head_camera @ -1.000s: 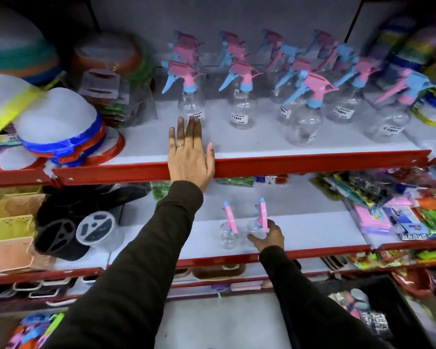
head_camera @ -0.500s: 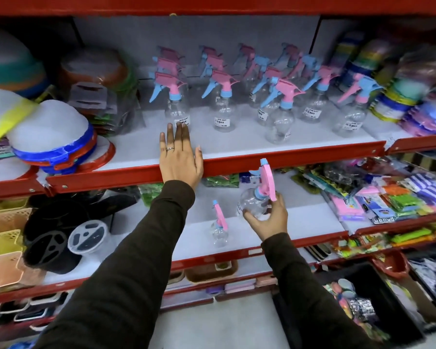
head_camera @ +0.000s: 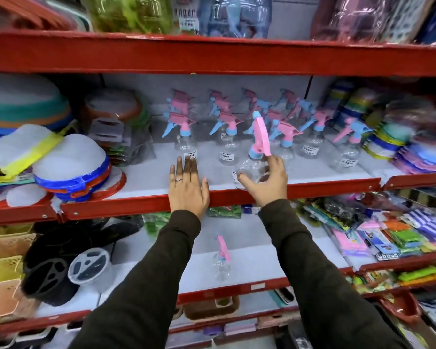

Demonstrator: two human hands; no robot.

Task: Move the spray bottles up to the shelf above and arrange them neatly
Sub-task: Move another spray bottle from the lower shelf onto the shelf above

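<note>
My right hand (head_camera: 264,182) grips a clear spray bottle (head_camera: 252,165) with a pink and blue trigger head, held at the front edge of the upper shelf (head_camera: 325,183). My left hand (head_camera: 188,187) lies flat, fingers spread, on that shelf's red front lip, just before a standing bottle (head_camera: 185,144). Several more clear bottles with pink and blue heads (head_camera: 285,137) stand in rows behind. One spray bottle (head_camera: 221,263) stands alone on the lower shelf (head_camera: 262,253) between my forearms.
Stacked blue, red and white plastic lids (head_camera: 71,170) sit left of the bottles, coloured stacked goods (head_camera: 398,144) right of them. Packets (head_camera: 388,235) fill the lower shelf's right side, black items and baskets (head_camera: 48,268) its left. Another red shelf (head_camera: 212,54) hangs above.
My right hand has lifted one bottle from the lower shelf up to the upper shelf's front edge. My left hand has stayed on the shelf lip. The view has tilted upward.
</note>
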